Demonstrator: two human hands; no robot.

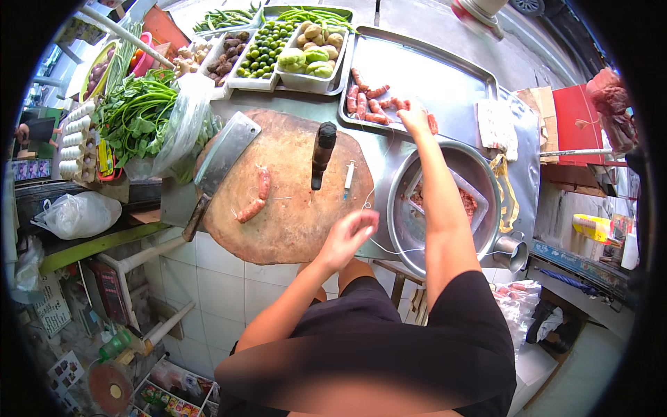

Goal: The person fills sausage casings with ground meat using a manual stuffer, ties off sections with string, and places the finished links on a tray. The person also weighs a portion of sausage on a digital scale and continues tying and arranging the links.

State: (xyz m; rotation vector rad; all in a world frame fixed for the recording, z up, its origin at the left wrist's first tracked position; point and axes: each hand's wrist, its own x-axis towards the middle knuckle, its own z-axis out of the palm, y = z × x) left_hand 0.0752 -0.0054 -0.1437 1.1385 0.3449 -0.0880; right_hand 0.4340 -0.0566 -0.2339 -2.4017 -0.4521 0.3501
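Observation:
A round wooden chopping block point(299, 229) carries one tied sausage point(263, 191), a cleaver point(229, 151), an upright dark-handled knife point(322, 156) and a syringe point(349, 176). Beside the block's right edge, my left hand point(349, 238) is closed, its fingers around a thin white string point(383, 247). My right hand point(415, 119) reaches over the near edge of a metal tray point(445, 59), closed on a sausage among several links point(376, 105); its fingertips are partly hidden. Below my right forearm stands a steel basin point(396, 233) with minced meat point(467, 205) in a white container.
Trays of limes point(267, 52), chayotes point(313, 59) and dark roots point(228, 59) line the far side. Leafy greens point(142, 104) and egg cartons point(76, 142) stand left. A folded cloth point(497, 125) and a metal cup point(511, 254) lie right of the basin.

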